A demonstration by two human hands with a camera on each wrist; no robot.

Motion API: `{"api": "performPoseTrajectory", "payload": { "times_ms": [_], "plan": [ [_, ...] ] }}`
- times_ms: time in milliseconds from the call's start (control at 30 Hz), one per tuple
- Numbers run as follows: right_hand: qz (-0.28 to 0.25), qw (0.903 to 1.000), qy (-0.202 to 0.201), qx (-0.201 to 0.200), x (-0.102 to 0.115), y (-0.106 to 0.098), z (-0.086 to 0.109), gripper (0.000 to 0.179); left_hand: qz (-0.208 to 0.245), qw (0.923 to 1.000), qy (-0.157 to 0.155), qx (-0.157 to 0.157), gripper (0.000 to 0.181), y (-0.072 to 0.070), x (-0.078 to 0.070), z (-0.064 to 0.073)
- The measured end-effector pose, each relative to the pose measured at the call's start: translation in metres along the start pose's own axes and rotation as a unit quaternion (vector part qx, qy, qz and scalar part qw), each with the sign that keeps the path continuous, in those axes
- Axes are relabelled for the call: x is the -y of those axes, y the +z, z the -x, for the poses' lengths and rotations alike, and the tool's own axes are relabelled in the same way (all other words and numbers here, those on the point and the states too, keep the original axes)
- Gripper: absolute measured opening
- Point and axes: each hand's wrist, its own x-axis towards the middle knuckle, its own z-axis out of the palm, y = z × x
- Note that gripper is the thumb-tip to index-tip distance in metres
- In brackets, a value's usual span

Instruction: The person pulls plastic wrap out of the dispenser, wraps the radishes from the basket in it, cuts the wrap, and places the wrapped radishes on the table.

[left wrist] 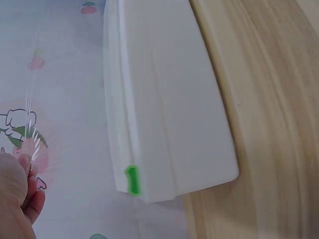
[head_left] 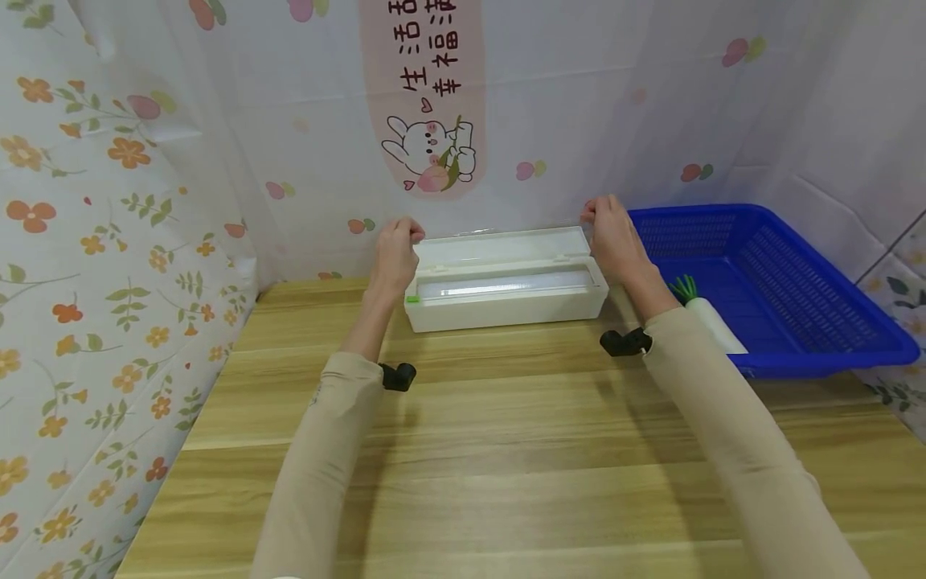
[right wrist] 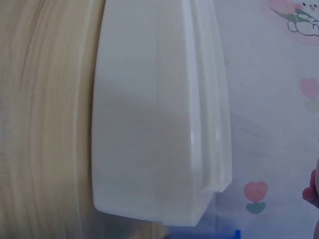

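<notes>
A long white cling film dispenser box (head_left: 506, 310) stands at the table's back, its lid (head_left: 506, 245) raised against the wall and a roll showing inside. A green tab (left wrist: 132, 180) marks its left end. Beyond the box's left end, my left hand (head_left: 395, 256) pinches the gathered edge of clear cling film (left wrist: 31, 132) between thumb and fingers. My right hand (head_left: 613, 235) is raised at the box's right end, level with the lid, fingers curled in a pinch at the film's other side. Only its fingertips (right wrist: 311, 190) show in the right wrist view. The film is barely visible between the hands.
A blue plastic basket (head_left: 832, 366) stands on the right, close to my right forearm. In it lies a white radish (head_left: 712, 322) with green leaves. Behind the wooden table (head_left: 470, 466) hangs a printed cloth (head_left: 289, 104). Black camera mounts (head_left: 398, 376) stick out from both wrists.
</notes>
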Motion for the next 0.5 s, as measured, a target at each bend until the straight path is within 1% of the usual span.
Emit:
{"api": "performPoseTrajectory", "payload": {
  "times_ms": [67, 200, 300, 500],
  "plan": [
    [-0.003, 1.0000, -0.001, -0.002, 0.003, -0.005, -0.002, 0.019, -0.001, 1.0000, 0.004, -0.007, 0.011, -0.003, -0.002, -0.004],
    [-0.014, 0.9998, -0.002, -0.016, 0.008, -0.012, -0.008, 0.018, 0.007, 0.9999, 0.001, -0.012, 0.014, -0.011, -0.008, -0.009],
    [-0.024, 0.9996, -0.001, -0.015, 0.010, -0.018, -0.012, 0.018, 0.015, 0.9998, -0.002, -0.014, 0.015, -0.017, -0.013, -0.013],
    [-0.044, 0.9989, 0.014, -0.004, 0.015, -0.030, -0.020, 0.023, 0.017, 0.9988, 0.025, -0.037, 0.015, -0.028, -0.020, -0.020]
  ]
}}
